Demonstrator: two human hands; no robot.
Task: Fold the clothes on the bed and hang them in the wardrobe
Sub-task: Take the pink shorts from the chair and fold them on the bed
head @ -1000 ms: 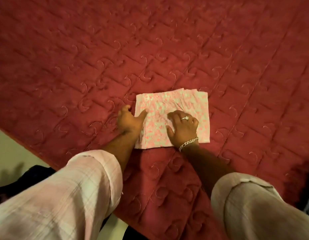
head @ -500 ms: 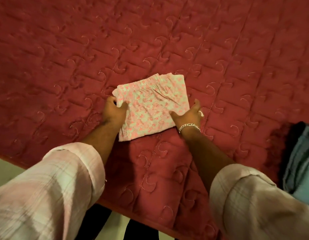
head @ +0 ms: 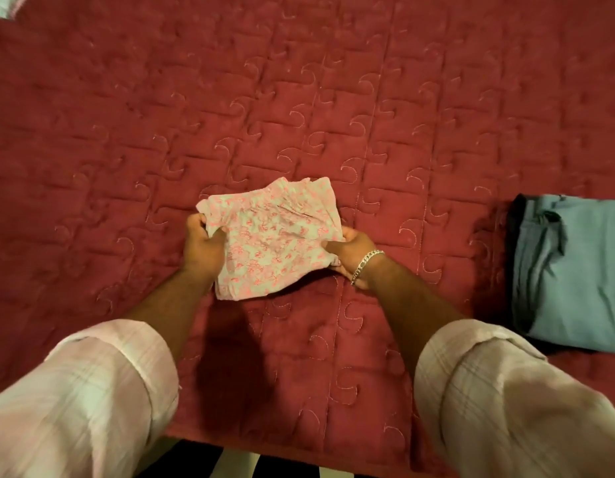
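- Hands grip the folded pink floral garment (head: 275,236) above the red quilted bed (head: 299,115): left hand (head: 204,246) curled round its left edge, right hand (head: 350,257) pinching the right.
- Risk: layers could slip apart, since only the edges are held.
- Folded blue clothes (head: 571,270) lie well apart, to the right.

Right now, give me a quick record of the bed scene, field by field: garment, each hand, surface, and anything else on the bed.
garment: pink floral folded cloth, held at both side edges
left hand: left hand grips the cloth's left edge
right hand: right hand grips the right edge; bracelet on the wrist
surface: red quilted bedspread
other items: folded blue garment at the right, apart from the pink one
lifted or resting: cannot tell for sure
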